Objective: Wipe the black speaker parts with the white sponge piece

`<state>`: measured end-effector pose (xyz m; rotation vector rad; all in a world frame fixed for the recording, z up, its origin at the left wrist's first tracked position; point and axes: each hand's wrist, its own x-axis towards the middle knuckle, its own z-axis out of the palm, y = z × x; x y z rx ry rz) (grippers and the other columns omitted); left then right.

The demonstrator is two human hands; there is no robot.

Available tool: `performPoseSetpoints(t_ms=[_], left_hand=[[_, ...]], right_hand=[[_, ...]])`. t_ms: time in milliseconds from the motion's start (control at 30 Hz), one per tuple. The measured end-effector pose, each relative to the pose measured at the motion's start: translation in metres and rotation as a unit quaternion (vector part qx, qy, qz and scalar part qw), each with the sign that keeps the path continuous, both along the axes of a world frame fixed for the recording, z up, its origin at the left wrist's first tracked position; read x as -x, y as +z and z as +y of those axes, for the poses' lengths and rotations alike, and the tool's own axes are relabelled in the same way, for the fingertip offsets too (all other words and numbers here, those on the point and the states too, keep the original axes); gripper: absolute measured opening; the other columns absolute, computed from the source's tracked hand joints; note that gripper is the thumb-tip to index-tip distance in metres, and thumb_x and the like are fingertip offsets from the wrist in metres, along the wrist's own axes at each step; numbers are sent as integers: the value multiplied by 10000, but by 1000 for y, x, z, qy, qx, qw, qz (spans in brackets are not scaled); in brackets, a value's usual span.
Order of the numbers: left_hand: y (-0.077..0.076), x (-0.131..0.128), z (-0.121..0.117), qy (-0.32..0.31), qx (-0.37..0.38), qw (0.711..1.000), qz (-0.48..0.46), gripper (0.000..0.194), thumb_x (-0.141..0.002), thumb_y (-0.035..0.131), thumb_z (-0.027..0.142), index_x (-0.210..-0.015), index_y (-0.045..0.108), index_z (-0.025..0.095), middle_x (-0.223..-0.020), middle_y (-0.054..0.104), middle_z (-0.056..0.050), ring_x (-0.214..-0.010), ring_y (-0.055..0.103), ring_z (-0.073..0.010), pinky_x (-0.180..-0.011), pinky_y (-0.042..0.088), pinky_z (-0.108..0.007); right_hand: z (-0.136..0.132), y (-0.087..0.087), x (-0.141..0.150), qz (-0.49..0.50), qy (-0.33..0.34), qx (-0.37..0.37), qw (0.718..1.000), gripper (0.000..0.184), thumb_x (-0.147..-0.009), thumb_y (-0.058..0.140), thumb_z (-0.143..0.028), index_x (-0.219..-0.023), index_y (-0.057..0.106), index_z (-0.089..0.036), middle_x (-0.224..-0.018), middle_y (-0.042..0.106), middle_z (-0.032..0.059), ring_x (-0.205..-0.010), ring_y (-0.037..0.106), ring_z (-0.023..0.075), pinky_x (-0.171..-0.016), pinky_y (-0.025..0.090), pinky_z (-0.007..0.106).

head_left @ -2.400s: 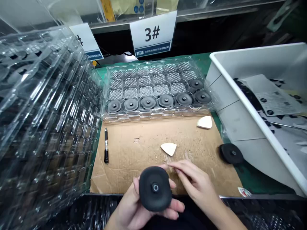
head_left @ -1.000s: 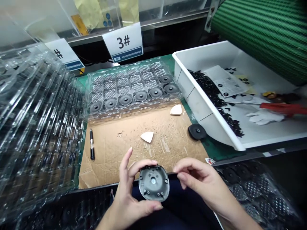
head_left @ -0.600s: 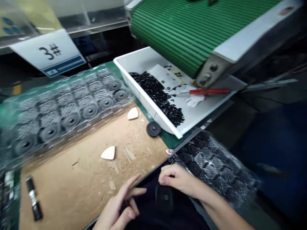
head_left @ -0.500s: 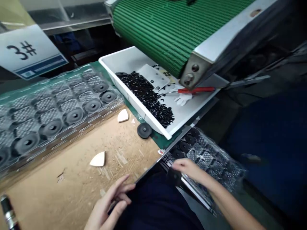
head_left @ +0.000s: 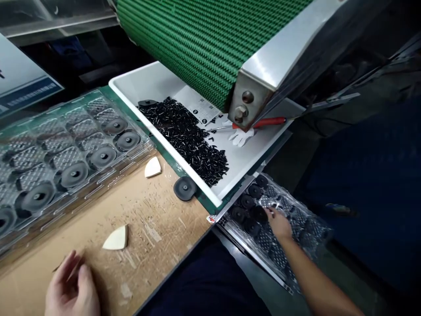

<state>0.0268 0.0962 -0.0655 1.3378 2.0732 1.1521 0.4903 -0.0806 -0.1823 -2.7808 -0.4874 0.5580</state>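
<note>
- White plastic bin [head_left: 158, 83] of black pieces, at the desk's far right
- Clear plastic tray [head_left: 279, 250] beyond the desk's near right corner
- Right hand [head_left: 279, 223]: fingers bent onto a black disc [head_left: 259, 213] in that tray; grip unclear
- Left hand [head_left: 74, 285]: loosely open, empty, over cardboard [head_left: 158, 210]
</note>
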Motion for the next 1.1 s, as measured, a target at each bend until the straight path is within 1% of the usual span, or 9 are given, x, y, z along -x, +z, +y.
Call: performPoseSetpoints(t_ms=[167,267,367,467,600,700,800,967,1100], left_hand=[[-2,-5,-2,-10,-18,1000,8,501,-743,606,352,-1194,562,139,-1169,630,-180,-1082,576,-346,-965,410,-547],[5,-5,-2,-51,-21,998,39,426,-773,569,359,-1128,601,125,-1160,628,-153,-1113,556,-309,-1016,375,-498],[8,-3,-4,-67,-40,997,30,346,-787,554,336,-1052,621,124,-1155,618,-138,-1145,526,-279,-1055,333,-454],[5,2,-8,-59,-47,997,-19,320,-787,552,342,-1033,620,148,-1117,625,-111,-1136,530,-259,-1055,334,-436],[-1,9,-12,-37,-30,994,-96,369,-794,544,364,-1109,588,177,-1034,642,-84,-1065,566,-246,-1016,374,-451],[-3,12,-13,-24,-14,988,-152,384,-788,550,383,-1117,582,189,-1017,643,-74,-968,603,-233,-979,408,-463],[-3,14,-13,-23,-8,982,-187,371,-778,559,392,-1084,598,186,-1056,639,-79,-958,604,-226,-983,408,-449],[-10,21,-12,-23,-16,975,-220,350,-760,567,405,-1018,622,174,-1093,642,-98,-954,614,-234,-971,424,-447],[-17,24,-11,-23,-22,973,-227,267,-748,594,365,-942,661,194,-1030,672,-77,-911,632,-228,-927,464,-400]], right_hand=[[31,53,23,-155,-17,-171,973,316,-901,517,-313,-1175,505,-157,-1148,552,78,-958,580,203,-797,496,408],[63,100,64,-208,85,-282,933,388,-944,377,-377,-1272,423,-174,-1250,472,114,-1042,540,224,-891,443,438],[95,130,112,-204,243,-342,884,524,-909,326,-503,-1327,381,-192,-1328,421,124,-1185,448,272,-997,358,447],[118,138,144,-184,362,-352,843,578,-883,331,-563,-1320,411,-193,-1332,453,105,-1267,360,299,-1037,302,482],[132,147,148,-196,390,-351,828,511,-929,242,-507,-1107,594,-182,-1148,600,113,-1179,454,303,-1012,283,531],[139,173,140,-201,381,-329,840,523,-965,182,-405,-941,664,-202,-897,692,91,-934,597,269,-909,356,516],[162,208,140,-199,393,-307,844,426,-956,281,-389,-947,669,-213,-805,706,70,-801,628,244,-815,421,455],[256,246,158,-178,468,-293,814,243,-914,467,-345,-1042,617,-203,-1102,624,67,-1043,558,219,-919,415,421],[360,236,164,-139,480,-232,834,256,-899,524,-297,-1118,553,-168,-1166,558,75,-998,568,200,-848,475,417]])
